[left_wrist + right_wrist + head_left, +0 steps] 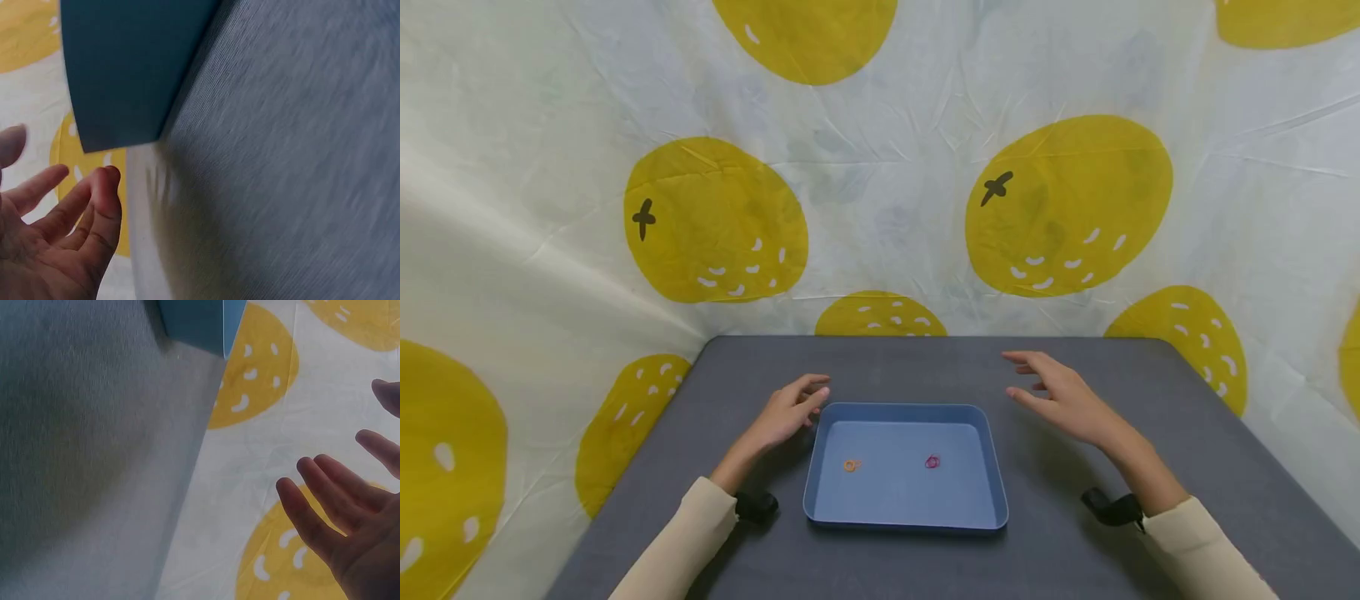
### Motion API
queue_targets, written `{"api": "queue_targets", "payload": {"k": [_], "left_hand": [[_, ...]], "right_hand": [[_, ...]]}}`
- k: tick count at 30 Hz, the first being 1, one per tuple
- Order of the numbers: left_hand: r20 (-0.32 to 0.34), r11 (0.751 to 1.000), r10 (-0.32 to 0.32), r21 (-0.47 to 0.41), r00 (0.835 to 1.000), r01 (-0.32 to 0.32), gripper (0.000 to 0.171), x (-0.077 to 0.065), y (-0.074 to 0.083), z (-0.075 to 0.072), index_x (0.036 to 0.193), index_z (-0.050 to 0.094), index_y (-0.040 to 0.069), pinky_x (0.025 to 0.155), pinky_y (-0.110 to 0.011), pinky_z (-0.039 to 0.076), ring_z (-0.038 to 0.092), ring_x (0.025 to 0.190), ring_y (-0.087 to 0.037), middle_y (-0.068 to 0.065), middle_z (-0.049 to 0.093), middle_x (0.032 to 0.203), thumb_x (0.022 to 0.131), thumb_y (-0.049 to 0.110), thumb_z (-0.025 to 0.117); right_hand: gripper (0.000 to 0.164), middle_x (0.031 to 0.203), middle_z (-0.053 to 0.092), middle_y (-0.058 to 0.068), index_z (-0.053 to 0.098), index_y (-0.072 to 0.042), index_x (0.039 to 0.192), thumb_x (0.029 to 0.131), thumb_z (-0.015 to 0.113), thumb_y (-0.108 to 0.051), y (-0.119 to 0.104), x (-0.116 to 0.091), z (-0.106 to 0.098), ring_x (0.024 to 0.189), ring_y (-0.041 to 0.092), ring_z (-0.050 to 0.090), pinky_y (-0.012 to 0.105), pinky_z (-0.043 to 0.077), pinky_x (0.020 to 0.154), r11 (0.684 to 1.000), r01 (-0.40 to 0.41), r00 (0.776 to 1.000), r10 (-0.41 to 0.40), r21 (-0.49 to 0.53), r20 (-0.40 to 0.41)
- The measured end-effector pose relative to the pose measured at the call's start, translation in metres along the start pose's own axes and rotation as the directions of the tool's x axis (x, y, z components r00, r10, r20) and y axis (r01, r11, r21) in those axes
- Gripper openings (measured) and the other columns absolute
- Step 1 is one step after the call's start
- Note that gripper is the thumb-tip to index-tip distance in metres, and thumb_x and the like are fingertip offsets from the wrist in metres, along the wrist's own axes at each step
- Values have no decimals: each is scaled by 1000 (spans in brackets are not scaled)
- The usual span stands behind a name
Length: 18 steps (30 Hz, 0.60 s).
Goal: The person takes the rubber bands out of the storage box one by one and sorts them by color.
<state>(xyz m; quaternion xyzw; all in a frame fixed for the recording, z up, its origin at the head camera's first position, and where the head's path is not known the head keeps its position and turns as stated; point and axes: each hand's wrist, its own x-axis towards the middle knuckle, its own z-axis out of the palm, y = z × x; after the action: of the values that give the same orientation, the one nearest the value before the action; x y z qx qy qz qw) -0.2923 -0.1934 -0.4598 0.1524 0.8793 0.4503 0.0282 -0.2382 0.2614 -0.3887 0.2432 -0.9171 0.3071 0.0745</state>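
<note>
A shallow blue tray [895, 508] lies on the grey table, with a small orange rubber-band-like loop [851, 466] on its left side and a similar pink-red loop [932, 461] right of its middle. Beside the tray's far left corner is my left hand [786, 412], its fingers loosely bent and holding nothing. In the left wrist view that hand [69, 231] appears near the tray's outer wall [131, 75]. My right hand [1060, 400] hovers to the right of the tray, fingers spread and relaxed, nothing in it. Its parted fingers also show in the right wrist view.
The grey table [895, 567] extends around the tray on every side. Behind and to the left hangs a pale cloth [887, 225] printed with large yellow fruit. A black wrist strap mount [756, 506] sits on the left wrist, another [1112, 507] on the right.
</note>
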Motion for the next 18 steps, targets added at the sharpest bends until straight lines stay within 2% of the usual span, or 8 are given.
{"api": "queue_targets", "payload": {"k": [4,7,12,18], "left_hand": [[34,1000,-11,25,999,10,46,-1,0,7,144,59,12,63,-35,57,66,83,-18,-13,70,127,105,34,62],[41,1000,-8,24,999,7,38,0,-2,11,140,63,11,59,-33,57,67,84,-21,-14,70,128,105,25,63],[41,1000,3,0,999,-3,28,-1,-5,13,131,70,11,63,-31,60,68,96,-23,-14,70,129,105,11,59],[38,1000,15,-22,999,-14,25,-1,-6,13,126,72,11,66,-32,61,68,98,-24,-14,71,125,105,10,59]], "right_hand": [[57,151,51,20,47,-5,152,102,67,-24,-6,2,6,129,43,59,61,54,98,999,-6,1000,5,32,24],[56,151,52,19,48,-6,151,102,67,-25,-11,3,12,128,42,60,59,55,99,999,-9,999,7,45,39],[55,151,53,17,49,-7,151,102,68,-26,-17,5,23,130,40,60,58,55,99,998,-3,998,-2,69,70],[56,151,54,16,50,-9,150,102,67,-31,-25,10,33,131,39,59,58,54,101,995,-7,994,-4,98,112]]}}
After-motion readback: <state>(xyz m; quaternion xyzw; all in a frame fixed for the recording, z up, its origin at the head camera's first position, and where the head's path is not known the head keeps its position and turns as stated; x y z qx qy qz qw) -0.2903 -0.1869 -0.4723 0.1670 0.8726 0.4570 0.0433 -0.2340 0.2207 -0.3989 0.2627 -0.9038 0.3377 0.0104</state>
